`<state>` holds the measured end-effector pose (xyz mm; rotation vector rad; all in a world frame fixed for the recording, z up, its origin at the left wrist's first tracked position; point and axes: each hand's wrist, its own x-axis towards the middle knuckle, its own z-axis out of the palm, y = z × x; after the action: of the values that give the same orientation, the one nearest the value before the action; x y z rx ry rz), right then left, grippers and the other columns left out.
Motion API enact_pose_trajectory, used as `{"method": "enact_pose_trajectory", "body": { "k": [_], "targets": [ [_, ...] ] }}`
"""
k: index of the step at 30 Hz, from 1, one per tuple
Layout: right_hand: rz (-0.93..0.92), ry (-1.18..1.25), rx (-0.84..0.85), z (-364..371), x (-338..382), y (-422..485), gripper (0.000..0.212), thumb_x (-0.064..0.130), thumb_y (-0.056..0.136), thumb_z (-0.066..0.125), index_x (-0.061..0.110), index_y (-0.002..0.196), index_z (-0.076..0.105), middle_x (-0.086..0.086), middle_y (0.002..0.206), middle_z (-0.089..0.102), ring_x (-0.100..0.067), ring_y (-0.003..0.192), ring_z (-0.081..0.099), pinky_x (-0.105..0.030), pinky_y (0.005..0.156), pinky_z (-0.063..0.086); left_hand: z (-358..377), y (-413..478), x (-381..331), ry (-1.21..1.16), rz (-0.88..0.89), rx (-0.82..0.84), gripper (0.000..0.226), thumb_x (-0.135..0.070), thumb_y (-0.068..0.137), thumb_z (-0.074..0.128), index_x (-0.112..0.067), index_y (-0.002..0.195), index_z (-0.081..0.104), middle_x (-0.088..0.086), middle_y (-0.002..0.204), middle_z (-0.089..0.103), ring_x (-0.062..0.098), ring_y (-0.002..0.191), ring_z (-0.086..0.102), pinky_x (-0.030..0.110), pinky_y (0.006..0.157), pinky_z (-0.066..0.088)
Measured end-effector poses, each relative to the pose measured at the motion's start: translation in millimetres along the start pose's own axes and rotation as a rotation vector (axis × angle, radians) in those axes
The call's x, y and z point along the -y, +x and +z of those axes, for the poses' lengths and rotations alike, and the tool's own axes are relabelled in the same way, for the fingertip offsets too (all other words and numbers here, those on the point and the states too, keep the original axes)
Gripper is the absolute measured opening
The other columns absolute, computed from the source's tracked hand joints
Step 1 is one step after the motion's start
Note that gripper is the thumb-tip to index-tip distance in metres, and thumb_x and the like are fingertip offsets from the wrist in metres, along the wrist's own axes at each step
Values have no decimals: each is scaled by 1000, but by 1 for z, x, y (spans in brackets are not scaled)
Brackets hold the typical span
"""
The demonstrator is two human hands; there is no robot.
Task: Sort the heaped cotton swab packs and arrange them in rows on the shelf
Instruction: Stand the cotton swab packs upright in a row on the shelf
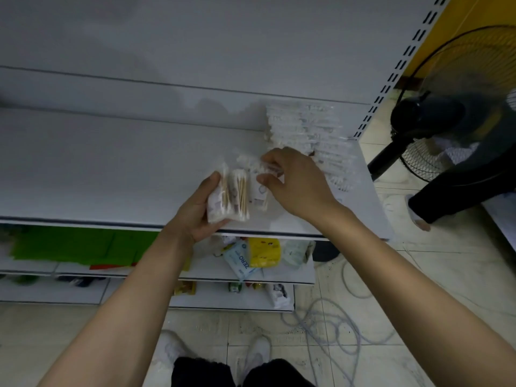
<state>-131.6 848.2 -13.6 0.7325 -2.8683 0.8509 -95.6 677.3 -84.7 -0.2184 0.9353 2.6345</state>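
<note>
The left hand [192,210] holds a bunch of swab packs [231,196] over the white shelf [111,169]. The right hand [296,182] fingers [268,180] pinch one pack [252,163] beside a row of packs [310,135].

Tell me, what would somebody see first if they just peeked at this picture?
Probably the two hands in the middle: the left hand holds a bunch of cotton swab packs over the front of the white shelf, while the right hand pinches another pack in its fingers. Next, the neat row of packs at the shelf's right end, and the big black fan beside it.
</note>
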Motion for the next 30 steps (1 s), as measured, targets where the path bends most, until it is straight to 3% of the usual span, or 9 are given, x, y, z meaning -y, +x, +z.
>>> {"method": "enact_pose_trajectory", "body": {
  "k": [6, 9, 11, 14, 18, 23, 25, 27, 30],
  "targets": [
    [-8, 67, -79, -34, -24, -5, 21, 19, 84, 68, 18, 105, 67, 4, 102, 68, -13, 95, 64, -31, 87, 49, -13, 6, -2, -296, 62, 4, 79, -31, 37, 99, -9, 107, 72, 8, 104, 72, 20, 94, 70, 39, 82, 58],
    [-29, -48, -55, -33, -47, -10, 15, 22, 80, 70, 23, 95, 69, 7, 94, 70, -15, 91, 64, -36, 91, 44, -9, 6, -1, -247, 61, 38, 83, -32, 45, 97, -12, 121, 66, 10, 124, 65, 24, 114, 63, 44, 88, 55],
    [-70, -218, -113, -21, -58, -13, 10, 21, 79, 71, 20, 89, 71, 2, 89, 70, -22, 87, 62, -30, 84, 32, -7, 6, 0, -222, 51, 44, 79, -32, 48, 96, -12, 119, 68, 10, 132, 61, 25, 120, 59, 46, 92, 53],
    [-111, -406, -213, -5, -65, -14, 10, 17, 70, 70, 15, 80, 73, -5, 80, 66, -30, 79, 60, -32, 72, 24, -5, 4, -1, -214, 47, 31, 73, -31, 44, 97, -12, 111, 73, 10, 125, 65, 23, 112, 64, 45, 87, 55],
    [-132, -439, -294, -8, -67, -18, 35, 29, 72, 68, 15, 105, 72, -9, 103, 64, -32, 96, 57, -35, 80, 32, -4, 6, 1, -177, 57, 3, 78, -33, 43, 97, -13, 114, 71, 10, 126, 64, 23, 111, 64, 42, 87, 55],
    [188, -155, -384, -13, -87, -58, 70, 32, 80, 72, 16, 141, 41, -11, 140, 42, -28, 130, 35, -41, 102, 30, -8, 8, 3, -141, 82, -85, 112, -38, 39, 98, -18, 138, 51, 8, 134, 59, 22, 118, 60, 42, 90, 54],
    [316, -115, -322, -8, -100, -70, 73, 31, 81, 73, 16, 143, 37, -10, 141, 41, -26, 130, 34, -39, 102, 29, -8, 7, 3, -112, 89, -89, 108, -39, 38, 98, -19, 135, 54, 6, 130, 62, 21, 114, 62, 40, 83, 57],
    [320, -139, -300, -4, -108, -74, 62, 30, 83, 70, 18, 138, 44, -8, 132, 49, -27, 123, 44, -38, 95, 31, -6, 7, 2, -105, 89, -96, 101, -38, 36, 98, -19, 127, 59, 6, 123, 66, 20, 107, 66, 38, 76, 58],
    [286, -197, -320, -4, -111, -70, 54, 27, 84, 69, 18, 134, 51, -8, 122, 57, -29, 112, 53, -40, 90, 34, -6, 8, 2, -128, 86, -98, 93, -36, 37, 98, -17, 121, 65, 7, 125, 65, 22, 108, 66, 40, 81, 58]
  ]
}}
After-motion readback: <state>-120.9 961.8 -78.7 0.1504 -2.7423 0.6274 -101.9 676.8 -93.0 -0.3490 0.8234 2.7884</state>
